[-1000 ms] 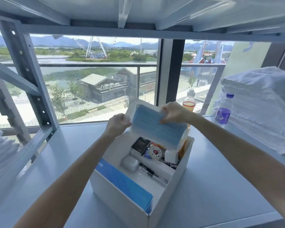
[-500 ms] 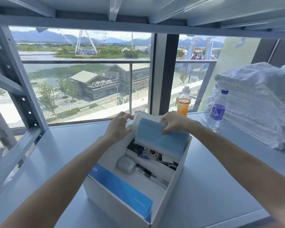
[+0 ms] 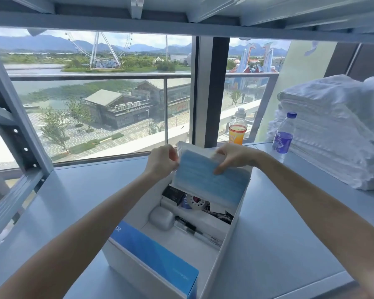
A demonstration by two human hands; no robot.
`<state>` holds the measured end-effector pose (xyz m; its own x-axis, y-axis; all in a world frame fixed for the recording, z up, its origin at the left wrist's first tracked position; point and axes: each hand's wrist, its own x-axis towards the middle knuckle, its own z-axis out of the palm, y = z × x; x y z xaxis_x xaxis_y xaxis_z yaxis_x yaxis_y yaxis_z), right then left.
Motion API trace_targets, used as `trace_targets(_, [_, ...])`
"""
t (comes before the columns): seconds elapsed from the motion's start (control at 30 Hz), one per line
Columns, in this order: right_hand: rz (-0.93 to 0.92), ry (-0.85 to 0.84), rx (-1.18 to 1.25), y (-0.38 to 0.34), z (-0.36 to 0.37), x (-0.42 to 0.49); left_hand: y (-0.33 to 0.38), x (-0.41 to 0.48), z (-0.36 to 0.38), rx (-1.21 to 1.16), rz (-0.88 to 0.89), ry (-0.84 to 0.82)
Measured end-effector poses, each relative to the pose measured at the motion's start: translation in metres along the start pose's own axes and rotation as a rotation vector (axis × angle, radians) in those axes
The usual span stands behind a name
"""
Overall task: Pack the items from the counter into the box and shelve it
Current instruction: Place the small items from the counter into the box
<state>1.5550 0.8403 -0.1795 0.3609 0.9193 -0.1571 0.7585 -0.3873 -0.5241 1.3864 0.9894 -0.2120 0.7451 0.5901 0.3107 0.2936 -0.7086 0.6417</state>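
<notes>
Grey shelf deck (image 3: 78, 201) by the window (image 3: 95, 93) has the white box (image 3: 143, 212) dead centre, and I've got my left hand (image 3: 160, 162) and right hand (image 3: 233, 157) both pinching the blue mask pack (image 3: 212, 184), tilted over the box's 12 o'clock end, orange drink bottle (image 3: 238, 128) at 1 o'clock.

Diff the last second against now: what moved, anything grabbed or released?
The pack of blue face masks sank lower into the far end of the white box, over the items there. The left hand and right hand keep gripping its top edge; nothing released. The earbud case, marker, orange drink bottle, water bottle and folded towels are unchanged.
</notes>
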Motion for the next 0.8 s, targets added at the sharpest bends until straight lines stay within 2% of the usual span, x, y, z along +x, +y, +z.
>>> trace_targets(0.07, [-0.006,0.057,-0.129,-0.004,0.008,0.006,-0.006,-0.004,0.006,0.078,-0.080,-0.070])
trace_targets(0.13, [-0.012,0.114,-0.218,-0.010,0.017,0.008,-0.012,-0.009,0.014,0.149,-0.148,-0.209])
trace_targets(0.2, [-0.016,0.186,-0.313,-0.014,0.026,0.007,-0.013,-0.013,0.018,0.300,-0.155,-0.385])
trace_targets(0.27, [-0.059,0.254,-0.375,-0.014,0.034,0.004,-0.010,-0.015,0.018,0.473,-0.121,-0.463])
trace_targets(0.33, [-0.089,0.311,-0.392,-0.010,0.039,-0.002,-0.008,-0.017,0.020,0.582,-0.085,-0.429])
trace_targets(0.4, [-0.066,0.328,-0.449,-0.005,0.042,-0.005,-0.007,-0.021,0.022,0.632,-0.005,-0.298])
trace_targets(0.47, [-0.024,0.318,-0.517,-0.003,0.045,-0.007,-0.005,-0.023,0.021,0.604,0.096,-0.143])
trace_targets(0.5, [-0.017,0.314,-0.514,-0.002,0.046,-0.007,-0.008,-0.022,0.022,0.572,0.134,-0.121])
trace_targets(0.57, [-0.044,0.284,-0.426,0.001,0.042,-0.007,-0.010,-0.020,0.022,0.520,0.222,-0.199])
trace_targets(0.67, [-0.112,0.259,-0.200,0.008,0.026,-0.014,-0.013,-0.016,0.024,0.610,0.292,-0.280])
trace_targets(0.8, [-0.102,0.280,-0.258,0.018,0.022,-0.024,-0.017,-0.011,0.034,0.675,0.248,-0.327])
